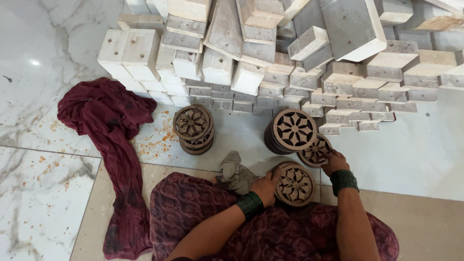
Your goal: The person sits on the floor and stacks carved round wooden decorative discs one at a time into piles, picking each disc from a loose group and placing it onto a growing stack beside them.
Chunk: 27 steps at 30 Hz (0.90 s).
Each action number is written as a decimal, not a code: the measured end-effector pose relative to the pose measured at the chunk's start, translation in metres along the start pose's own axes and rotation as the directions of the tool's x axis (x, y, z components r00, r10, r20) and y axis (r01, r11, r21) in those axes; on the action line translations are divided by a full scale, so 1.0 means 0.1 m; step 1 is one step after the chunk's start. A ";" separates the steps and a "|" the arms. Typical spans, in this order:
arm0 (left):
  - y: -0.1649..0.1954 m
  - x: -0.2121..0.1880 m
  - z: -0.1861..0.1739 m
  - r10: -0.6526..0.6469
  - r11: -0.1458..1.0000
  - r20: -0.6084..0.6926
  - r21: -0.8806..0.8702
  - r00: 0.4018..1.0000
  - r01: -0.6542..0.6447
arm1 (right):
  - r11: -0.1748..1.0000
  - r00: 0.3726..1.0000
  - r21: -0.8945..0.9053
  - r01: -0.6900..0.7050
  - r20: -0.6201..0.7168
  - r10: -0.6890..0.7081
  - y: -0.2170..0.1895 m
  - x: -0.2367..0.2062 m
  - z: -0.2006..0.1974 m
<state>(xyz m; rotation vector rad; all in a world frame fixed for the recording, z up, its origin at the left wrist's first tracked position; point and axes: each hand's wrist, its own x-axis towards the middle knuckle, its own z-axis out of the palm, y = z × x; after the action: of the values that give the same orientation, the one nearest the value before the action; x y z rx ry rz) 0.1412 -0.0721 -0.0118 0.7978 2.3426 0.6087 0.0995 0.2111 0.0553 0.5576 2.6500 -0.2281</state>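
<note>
Left hand (266,186) fingers curled, gripping carved round wooden disc (295,185) on lap, its 9 o'clock edge. Right hand (334,161) at disc's 1 o'clock, fingertips pressed on leaning disc (315,151); grip unclear. Grey rag (235,171) at 9 o'clock.

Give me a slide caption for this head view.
Left hand steadies a fretwork disc while right hand touches another, beside wooden blocks.

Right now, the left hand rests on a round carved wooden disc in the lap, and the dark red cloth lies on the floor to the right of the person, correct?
Not quite. The head view shows the dark red cloth lying on the floor to the person's left. The left hand does rest on the round carved wooden disc.
</note>
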 end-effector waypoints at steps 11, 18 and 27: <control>-0.03 0.00 0.01 -0.001 1.000 0.015 0.003 1.000 0.001 | 0.985 0.998 -0.161 -0.068 0.003 0.069 -0.06 -0.07 0.03; -0.02 0.00 -0.01 0.010 1.000 0.009 0.003 1.000 -0.010 | 0.987 0.996 -0.141 -0.083 0.005 0.085 -0.07 -0.07 0.04; -0.06 0.00 0.02 0.020 1.000 -0.013 0.014 1.000 -0.019 | 0.989 0.995 -0.109 -0.097 0.011 0.099 -0.10 -0.07 0.03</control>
<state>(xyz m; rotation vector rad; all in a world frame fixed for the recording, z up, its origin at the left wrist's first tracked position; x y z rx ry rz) 0.1400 -0.0755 -0.0168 0.8263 2.3556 0.6082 0.1024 0.1992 0.0563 0.6454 2.5926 -0.0591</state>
